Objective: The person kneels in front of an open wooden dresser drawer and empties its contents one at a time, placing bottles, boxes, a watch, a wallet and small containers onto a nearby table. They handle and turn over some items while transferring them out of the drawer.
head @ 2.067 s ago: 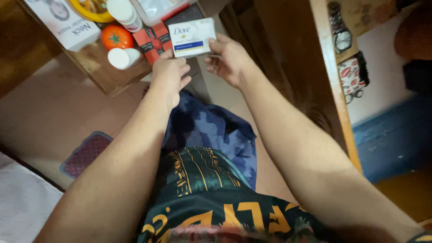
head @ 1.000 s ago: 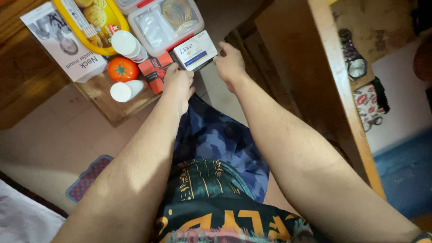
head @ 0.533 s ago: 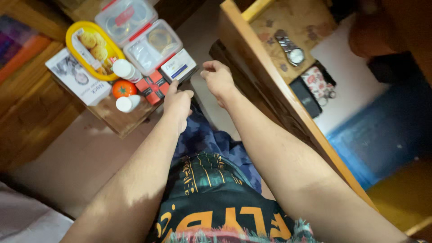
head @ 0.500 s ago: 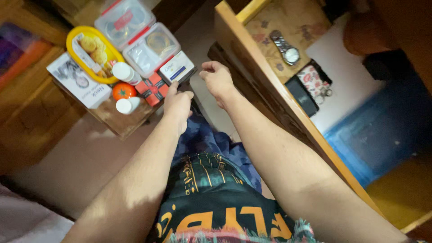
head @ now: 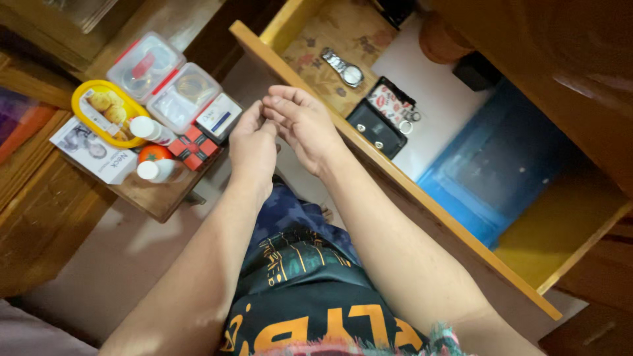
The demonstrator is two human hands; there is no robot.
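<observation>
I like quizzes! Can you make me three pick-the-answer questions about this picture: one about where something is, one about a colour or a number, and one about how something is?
1. Where does the wristwatch lie?
A. in the open drawer
B. on the small wooden table
C. on the floor

2. What colour is the rim of the oval dish?
A. blue
B. yellow
C. green

3. How are the left hand and right hand?
A. far apart
B. holding a box
C. together, holding nothing visible

Answers: 1 A, it rests on the drawer's patterned liner. 2 B, the rim is yellow. 3 C, fingertips meet, nothing visible between.
</observation>
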